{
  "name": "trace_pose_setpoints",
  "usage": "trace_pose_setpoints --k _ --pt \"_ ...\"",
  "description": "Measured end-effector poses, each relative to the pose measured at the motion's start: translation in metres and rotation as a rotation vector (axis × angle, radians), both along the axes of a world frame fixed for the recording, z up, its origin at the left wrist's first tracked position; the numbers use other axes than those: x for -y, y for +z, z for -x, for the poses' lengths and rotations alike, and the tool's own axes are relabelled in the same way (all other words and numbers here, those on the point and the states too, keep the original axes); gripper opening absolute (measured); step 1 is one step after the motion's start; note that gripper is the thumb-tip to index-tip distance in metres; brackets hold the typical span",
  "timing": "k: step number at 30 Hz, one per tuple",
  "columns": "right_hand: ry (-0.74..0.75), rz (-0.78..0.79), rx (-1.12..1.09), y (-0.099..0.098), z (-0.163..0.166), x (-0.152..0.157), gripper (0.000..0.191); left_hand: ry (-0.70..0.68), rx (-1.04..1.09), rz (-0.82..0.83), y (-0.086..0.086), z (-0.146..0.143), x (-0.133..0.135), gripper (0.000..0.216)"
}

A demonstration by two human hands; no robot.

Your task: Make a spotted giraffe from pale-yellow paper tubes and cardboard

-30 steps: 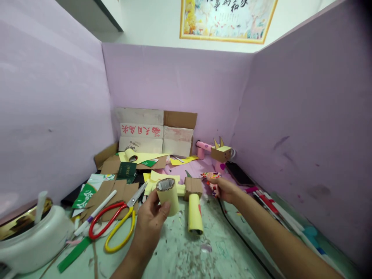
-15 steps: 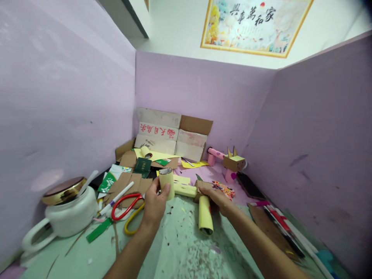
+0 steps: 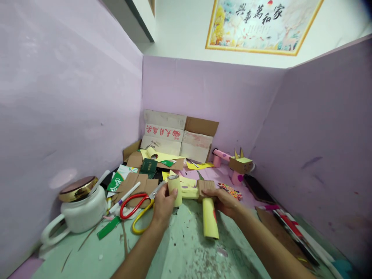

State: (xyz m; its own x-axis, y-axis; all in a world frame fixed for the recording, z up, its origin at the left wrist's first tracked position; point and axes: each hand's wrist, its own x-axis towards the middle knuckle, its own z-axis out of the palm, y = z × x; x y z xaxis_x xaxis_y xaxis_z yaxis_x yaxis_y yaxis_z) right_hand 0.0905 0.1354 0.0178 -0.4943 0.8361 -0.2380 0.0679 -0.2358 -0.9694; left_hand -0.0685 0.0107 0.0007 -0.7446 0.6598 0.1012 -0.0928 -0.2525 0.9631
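Note:
My left hand [image 3: 165, 203] is closed around a short yellow paper-covered tube [image 3: 174, 190], held upright with its hollow top showing. In my right hand [image 3: 223, 199] is a small brown cardboard box [image 3: 205, 188], gripped with the thumb on its near face. A longer yellow tube [image 3: 209, 221] points toward me from under the box. Another yellow piece [image 3: 188, 190] with purple marks stretches left from the box to behind the short tube; whether that tube touches it I cannot tell. Scissors [image 3: 136, 207] with red and yellow handles lie left of my left hand.
A white mug [image 3: 83, 211] with a gold-rimmed lid stands left. Cardboard scraps, a marker [image 3: 124, 197] and a green strip [image 3: 109, 228] lie nearby. Behind right stands a pink tube figure with a box head [image 3: 240, 164]. A phone [image 3: 258, 188] and several pens lie along the right wall.
The view has shifted, so everything sits a little further right. The box now shows its near face more squarely, and the longer tube's open end has turned out of sight. Both hands keep their holds.

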Motion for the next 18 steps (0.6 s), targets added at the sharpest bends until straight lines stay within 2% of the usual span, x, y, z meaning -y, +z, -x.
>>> trace_pose_setpoints --k 4,9,13,18 --pt "-0.123 -0.021 -0.156 0.007 -0.012 0.001 0.028 -0.044 -0.048 -0.003 0.008 -0.003 0.006 0.044" --pt "-0.293 -0.160 -0.331 0.026 -0.062 0.003 0.041 -0.167 -0.139 0.016 0.018 -0.028 0.016 0.040" --pt "-0.331 -0.350 -0.451 0.028 -0.098 0.017 0.044 -0.285 -0.249 0.115 0.010 -0.055 0.018 0.035" --pt "-0.270 -0.375 -0.425 0.015 -0.111 0.035 0.040 -0.315 -0.260 0.242 -0.007 -0.067 0.015 0.033"
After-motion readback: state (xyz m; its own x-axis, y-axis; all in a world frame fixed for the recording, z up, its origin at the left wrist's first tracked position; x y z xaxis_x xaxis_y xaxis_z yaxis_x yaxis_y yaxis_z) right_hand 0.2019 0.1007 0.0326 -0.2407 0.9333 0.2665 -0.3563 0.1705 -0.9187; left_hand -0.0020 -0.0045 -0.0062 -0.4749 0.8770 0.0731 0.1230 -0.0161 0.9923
